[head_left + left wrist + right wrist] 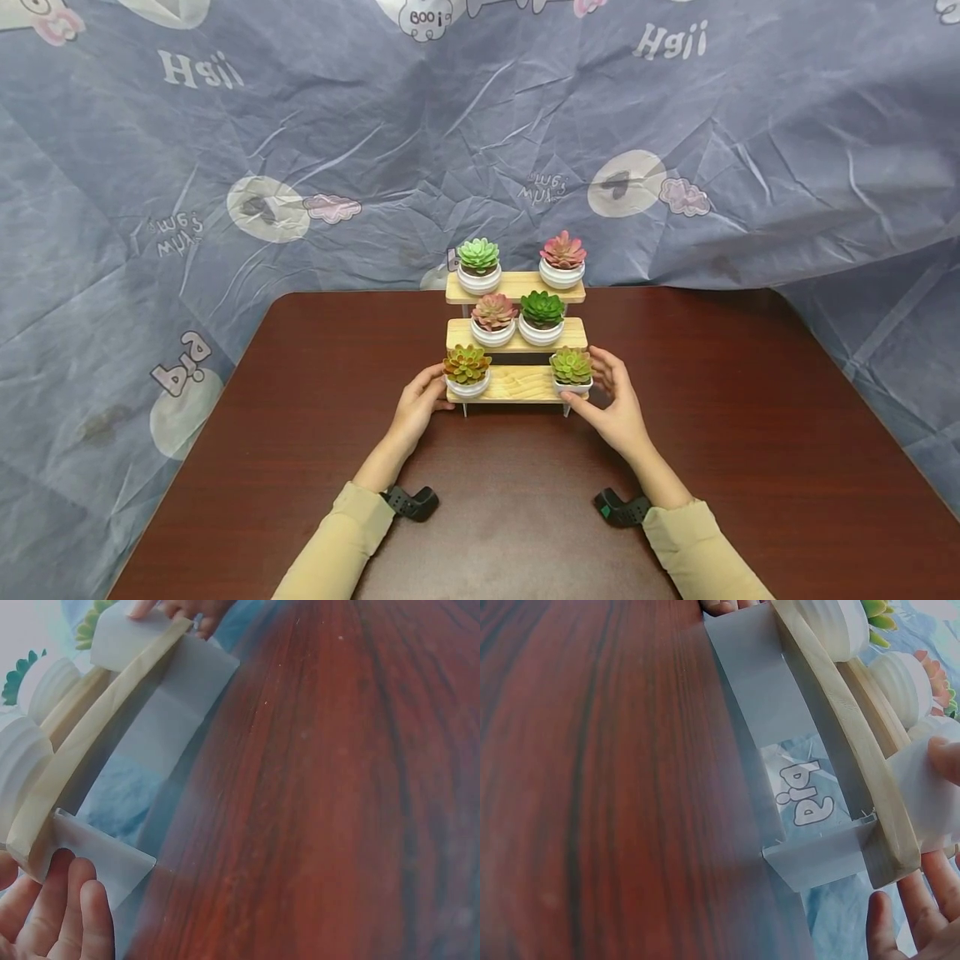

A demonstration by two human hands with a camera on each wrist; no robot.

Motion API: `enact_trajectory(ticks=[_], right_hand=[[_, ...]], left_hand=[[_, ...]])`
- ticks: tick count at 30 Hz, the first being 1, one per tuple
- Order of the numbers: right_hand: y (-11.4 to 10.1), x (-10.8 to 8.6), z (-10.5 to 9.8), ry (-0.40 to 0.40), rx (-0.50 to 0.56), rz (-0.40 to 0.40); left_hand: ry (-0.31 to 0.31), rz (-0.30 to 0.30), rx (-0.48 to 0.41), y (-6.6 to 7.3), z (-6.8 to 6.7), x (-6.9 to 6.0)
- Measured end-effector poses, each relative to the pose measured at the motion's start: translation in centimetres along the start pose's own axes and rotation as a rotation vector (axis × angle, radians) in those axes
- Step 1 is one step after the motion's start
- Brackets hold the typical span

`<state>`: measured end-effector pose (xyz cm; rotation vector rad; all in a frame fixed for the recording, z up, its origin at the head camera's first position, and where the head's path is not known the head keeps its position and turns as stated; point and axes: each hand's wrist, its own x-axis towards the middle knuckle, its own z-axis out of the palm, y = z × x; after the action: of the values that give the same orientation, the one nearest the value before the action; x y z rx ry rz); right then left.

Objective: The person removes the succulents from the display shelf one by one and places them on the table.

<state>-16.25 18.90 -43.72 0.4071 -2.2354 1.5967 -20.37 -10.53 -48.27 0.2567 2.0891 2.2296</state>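
A three-tier wooden stand [517, 384] with clear side legs holds several potted succulents. My right hand [617, 412] pinches the white pot of a light-green succulent [572, 367] at the right end of the lowest tier. Its thumb [946, 759] presses on the pot's front in the right wrist view, the other fingers behind. At the stand's left end, my left hand [417, 406] rests its loosely extended fingers against the shelf end and leg, beside an orange-green succulent [467, 368] in a round white pot.
On the middle tier are a pink succulent [493, 313] and a dark-green one [542, 310]. The top tier bears a pale-green succulent [478, 257] and a red-pink one [563, 252]. A brown table [720, 433] lies beneath, with a printed grey-blue cloth [420, 125] behind.
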Motion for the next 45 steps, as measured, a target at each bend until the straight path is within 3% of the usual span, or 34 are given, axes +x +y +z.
enact_trajectory(ticks=[7,14,19,27,30,33,38,45], right_hand=[[0.0,0.1,-0.3,-0.008,-0.061,0.024],[2.7,0.2,-0.5,-0.010,-0.105,0.097],[3.0,0.1,-0.6,-0.016,-0.083,0.092],[2.0,0.1,-0.5,-0.024,-0.057,0.066],[0.7,0.1,-0.3,-0.030,-0.037,0.026],[-1.0,0.0,-0.2,-0.033,-0.029,-0.007],[-2.7,-0.1,0.1,-0.040,-0.052,0.004],[-3.6,-0.4,0.6,-0.080,-0.036,-0.016]], left_hand=[[0.026,0.008,-0.009,-1.0,-0.2,0.4],[0.017,0.020,-0.001,-1.1,-0.2,0.2],[0.019,-0.007,0.009,-1.0,-0.3,0.2],[0.008,-0.030,-0.004,-0.9,-0.3,0.3],[0.000,-0.033,-0.009,-0.6,-0.3,0.2],[-0.008,-0.025,0.000,0.3,-0.1,-0.1],[-0.011,-0.010,0.014,1.8,0.3,-0.8],[-0.022,-0.007,-0.002,1.6,0.2,-0.7]])
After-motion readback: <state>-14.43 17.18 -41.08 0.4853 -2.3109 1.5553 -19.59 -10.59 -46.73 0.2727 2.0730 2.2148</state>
